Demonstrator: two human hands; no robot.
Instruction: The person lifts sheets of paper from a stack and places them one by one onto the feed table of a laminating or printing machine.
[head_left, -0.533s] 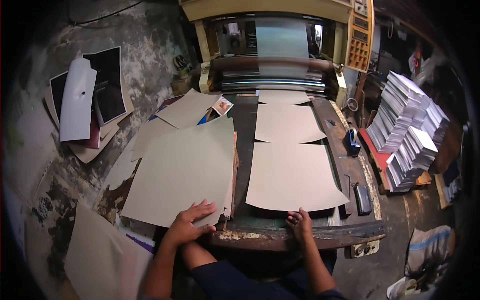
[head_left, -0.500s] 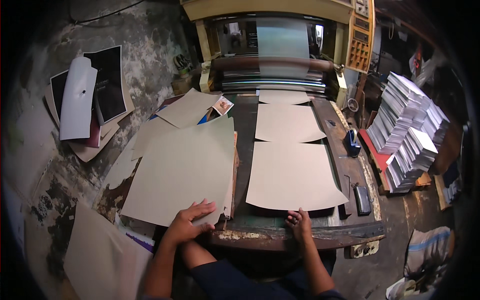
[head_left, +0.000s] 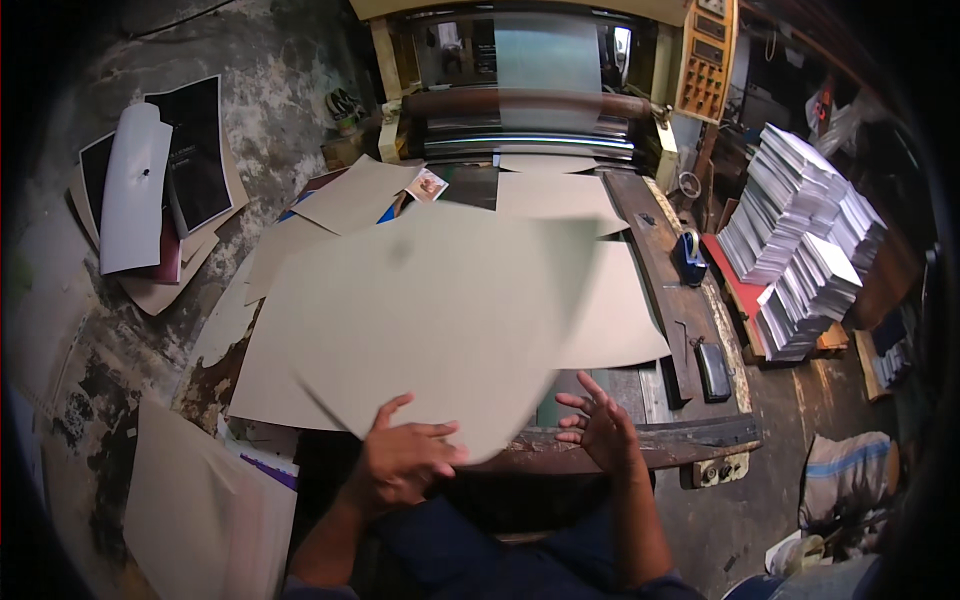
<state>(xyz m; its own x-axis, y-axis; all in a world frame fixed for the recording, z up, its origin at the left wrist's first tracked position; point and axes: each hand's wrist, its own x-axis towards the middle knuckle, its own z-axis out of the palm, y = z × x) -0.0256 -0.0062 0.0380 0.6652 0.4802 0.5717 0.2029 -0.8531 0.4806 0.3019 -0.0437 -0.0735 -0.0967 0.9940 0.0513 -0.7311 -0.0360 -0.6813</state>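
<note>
A large beige sheet of paper (head_left: 430, 300) is tilted and blurred, raised partly off a stack of similar sheets (head_left: 270, 370) at left. My left hand (head_left: 410, 455) is at its near edge, closed on it near the lower corner; some fingers look spread and the exact grip is blurred. To the right, my right hand (head_left: 603, 430) is open, fingers apart and empty, just above the table's front edge. The raised sheet overlaps another beige sheet (head_left: 620, 310) on the machine's feed table (head_left: 660, 440). Farther sheets (head_left: 550, 192) lie in line toward the rollers.
Ahead stands a machine with a dark roller (head_left: 450, 103), clear film (head_left: 548, 70) and a control panel (head_left: 708, 60). A tape dispenser (head_left: 690, 258) and black box (head_left: 714, 370) sit at right. Paper stacks (head_left: 780, 220) stand beyond; loose sheets (head_left: 190, 510) lean lower left.
The large top sheet has lifted and swung right from the stack, moving with my left hand. My right hand has risen slightly and spread its fingers. The view has shifted slightly.
</note>
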